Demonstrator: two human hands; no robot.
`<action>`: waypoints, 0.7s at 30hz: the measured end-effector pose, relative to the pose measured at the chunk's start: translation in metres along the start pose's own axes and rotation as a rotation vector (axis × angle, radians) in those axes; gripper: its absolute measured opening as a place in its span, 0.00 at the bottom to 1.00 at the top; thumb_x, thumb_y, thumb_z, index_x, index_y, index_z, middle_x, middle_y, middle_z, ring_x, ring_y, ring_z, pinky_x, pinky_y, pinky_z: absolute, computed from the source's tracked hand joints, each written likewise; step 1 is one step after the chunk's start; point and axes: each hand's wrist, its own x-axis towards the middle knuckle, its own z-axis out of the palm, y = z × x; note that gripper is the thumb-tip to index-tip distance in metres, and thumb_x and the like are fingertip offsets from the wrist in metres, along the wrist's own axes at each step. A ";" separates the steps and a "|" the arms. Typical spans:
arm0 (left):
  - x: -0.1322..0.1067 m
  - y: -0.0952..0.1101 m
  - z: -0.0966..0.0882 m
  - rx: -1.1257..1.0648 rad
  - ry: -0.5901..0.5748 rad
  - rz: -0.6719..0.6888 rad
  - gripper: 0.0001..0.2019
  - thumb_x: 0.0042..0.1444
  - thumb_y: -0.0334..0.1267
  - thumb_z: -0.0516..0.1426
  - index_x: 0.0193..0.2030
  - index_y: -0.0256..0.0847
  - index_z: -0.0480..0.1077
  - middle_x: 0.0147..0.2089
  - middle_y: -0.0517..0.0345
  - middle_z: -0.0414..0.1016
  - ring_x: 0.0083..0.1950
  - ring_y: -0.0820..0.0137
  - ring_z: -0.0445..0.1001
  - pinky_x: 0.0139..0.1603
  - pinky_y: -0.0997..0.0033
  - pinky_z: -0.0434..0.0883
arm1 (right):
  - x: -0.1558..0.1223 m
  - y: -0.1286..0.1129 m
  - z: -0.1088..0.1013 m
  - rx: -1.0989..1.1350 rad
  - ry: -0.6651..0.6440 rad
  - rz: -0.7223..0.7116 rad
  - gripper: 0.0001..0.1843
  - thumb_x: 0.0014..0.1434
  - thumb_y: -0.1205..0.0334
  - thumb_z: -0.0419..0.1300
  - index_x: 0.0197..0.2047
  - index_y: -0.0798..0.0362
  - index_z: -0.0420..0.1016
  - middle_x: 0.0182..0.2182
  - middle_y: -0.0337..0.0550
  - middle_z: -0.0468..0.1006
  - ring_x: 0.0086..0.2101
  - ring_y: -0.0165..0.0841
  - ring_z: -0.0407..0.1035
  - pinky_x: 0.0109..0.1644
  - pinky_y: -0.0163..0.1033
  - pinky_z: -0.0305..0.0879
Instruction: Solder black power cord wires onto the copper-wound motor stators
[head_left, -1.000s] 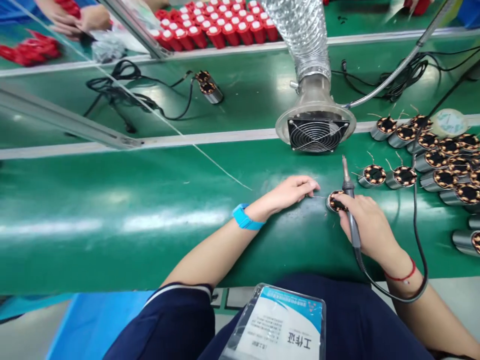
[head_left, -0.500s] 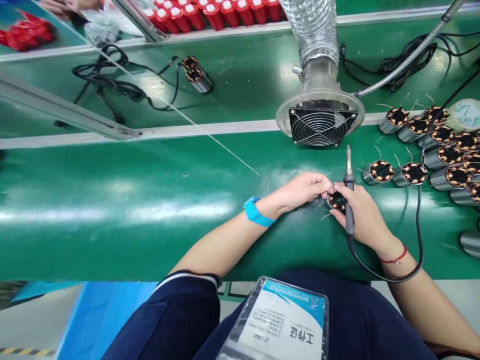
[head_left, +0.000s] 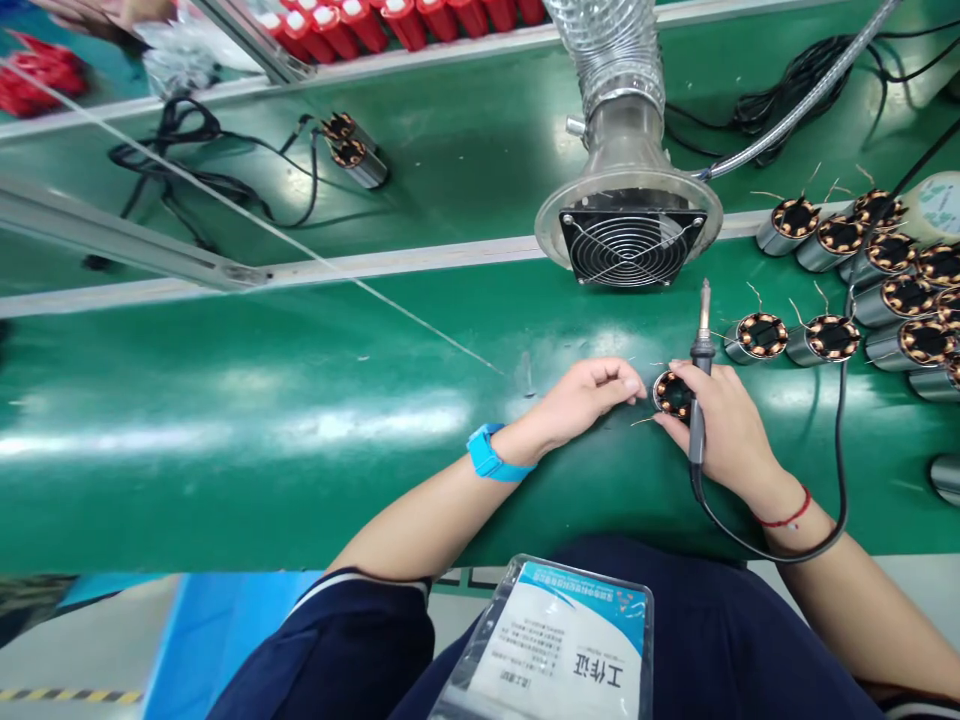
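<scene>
My right hand (head_left: pixel 724 425) grips a soldering iron (head_left: pixel 700 340), tip pointing away from me, and also holds a small copper-wound motor stator (head_left: pixel 673 395) against the green belt (head_left: pixel 300 420). My left hand (head_left: pixel 589 395) is pinched closed just left of the stator, fingertips on one of its thin wire leads. A blue band sits on my left wrist and a red string on my right. The iron's black cord (head_left: pixel 836 470) loops round my right forearm.
A fume extractor fan (head_left: pixel 628 240) with a foil duct stands just beyond my hands. Several more stators (head_left: pixel 847 290) lie at the right. Two stators (head_left: pixel 349 155) and black cables (head_left: pixel 195 170) lie on the far belt, red parts (head_left: pixel 420 15) behind. A metal rail (head_left: pixel 127 245) crosses the left.
My left hand came up to the stator and pinched a lead, then drew slightly left. The right hand with the iron and stator stayed almost still. The view shifted a little.
</scene>
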 end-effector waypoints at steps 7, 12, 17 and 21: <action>0.012 0.008 0.005 -0.065 -0.067 -0.043 0.13 0.54 0.46 0.60 0.33 0.36 0.68 0.27 0.64 0.65 0.26 0.80 0.57 0.28 0.77 0.55 | -0.001 -0.006 0.002 -0.085 0.053 0.040 0.26 0.63 0.51 0.58 0.60 0.52 0.60 0.47 0.52 0.73 0.43 0.44 0.66 0.44 0.48 0.66; -0.010 -0.001 -0.007 0.143 -0.216 -0.073 0.11 0.55 0.43 0.59 0.35 0.36 0.69 0.32 0.61 0.69 0.33 0.76 0.64 0.37 0.74 0.62 | 0.000 -0.009 0.003 -0.114 0.092 0.060 0.25 0.63 0.51 0.57 0.59 0.53 0.61 0.42 0.50 0.74 0.40 0.43 0.66 0.42 0.47 0.64; -0.014 -0.006 -0.006 0.204 -0.119 0.007 0.12 0.60 0.41 0.52 0.33 0.36 0.70 0.30 0.61 0.68 0.32 0.76 0.64 0.37 0.74 0.61 | 0.001 -0.009 0.002 -0.142 0.073 0.074 0.25 0.63 0.52 0.57 0.60 0.52 0.61 0.43 0.50 0.74 0.41 0.45 0.66 0.43 0.48 0.64; -0.010 -0.004 -0.004 0.213 -0.127 0.026 0.11 0.59 0.40 0.54 0.31 0.36 0.71 0.30 0.60 0.70 0.32 0.76 0.64 0.37 0.74 0.62 | 0.001 -0.011 0.002 -0.130 0.067 0.068 0.25 0.63 0.53 0.57 0.60 0.52 0.61 0.45 0.52 0.74 0.43 0.45 0.66 0.43 0.47 0.64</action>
